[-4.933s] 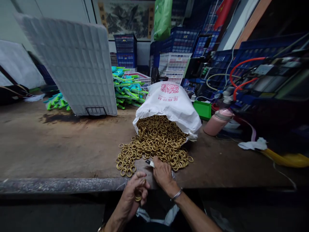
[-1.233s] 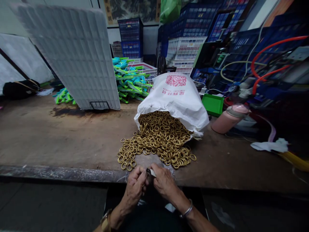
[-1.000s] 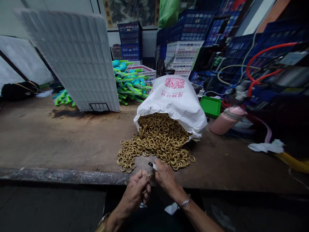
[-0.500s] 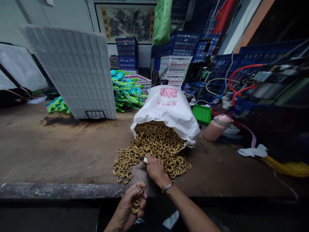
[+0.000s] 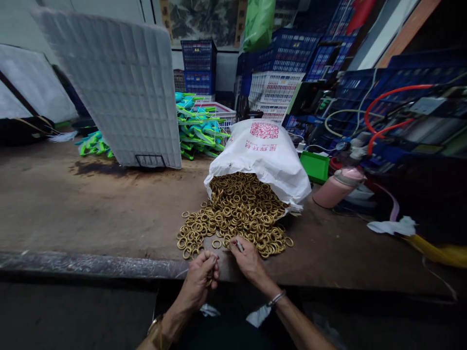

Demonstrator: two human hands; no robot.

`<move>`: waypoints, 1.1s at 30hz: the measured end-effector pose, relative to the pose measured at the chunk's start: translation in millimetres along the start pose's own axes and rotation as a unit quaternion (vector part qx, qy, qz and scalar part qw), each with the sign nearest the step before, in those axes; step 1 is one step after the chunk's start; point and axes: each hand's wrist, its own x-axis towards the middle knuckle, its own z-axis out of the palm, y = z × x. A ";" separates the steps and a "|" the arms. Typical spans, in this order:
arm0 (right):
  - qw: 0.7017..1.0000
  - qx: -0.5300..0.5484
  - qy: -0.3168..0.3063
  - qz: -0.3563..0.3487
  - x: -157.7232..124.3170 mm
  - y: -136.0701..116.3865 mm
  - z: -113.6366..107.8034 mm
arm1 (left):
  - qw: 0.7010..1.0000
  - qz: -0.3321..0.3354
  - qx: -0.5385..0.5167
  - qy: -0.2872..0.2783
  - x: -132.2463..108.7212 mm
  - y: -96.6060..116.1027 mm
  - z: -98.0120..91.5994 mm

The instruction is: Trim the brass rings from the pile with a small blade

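A heap of gold-coloured rings (image 5: 251, 226) spills from the mouth of a white woven sack (image 5: 270, 163) onto the worktable. At the table's front edge, my left hand (image 5: 200, 278) is closed around a few of the rings, mostly hidden by its fingers. A thin pale strand shows beside that hand. My right hand (image 5: 250, 260) is at the near side of the heap, fingers curled round a small pale tool (image 5: 240, 246) whose kind I cannot make out. A single ring (image 5: 216, 244) lies between both hands, just beyond them.
A tall white quilted panel (image 5: 120, 87) stands at the left, with green and turquoise plastic pieces (image 5: 200, 126) behind it. To the right are a green tray (image 5: 314, 166), a pink bottle (image 5: 337, 187) and red hoses (image 5: 379, 109). Stacked crates (image 5: 275, 90) are at the back.
My right hand has drawn back from the heap, the small tool now against its palm. My left hand has come forward, up to the table edge. The camera view has tilted down slightly.
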 end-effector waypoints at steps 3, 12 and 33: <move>0.992 0.116 -0.017 0.045 -1.7 -3.1 -3.9 | 0.997 0.026 0.061 0.026 4.2 0.3 1.2; 0.956 0.248 -0.074 0.139 -16.0 -10.4 1.0 | 0.987 0.044 0.152 0.020 7.3 -3.2 7.1; 0.969 0.206 -0.112 0.073 -17.8 -11.7 1.1 | 0.978 -0.190 -0.084 -0.024 10.5 1.6 5.0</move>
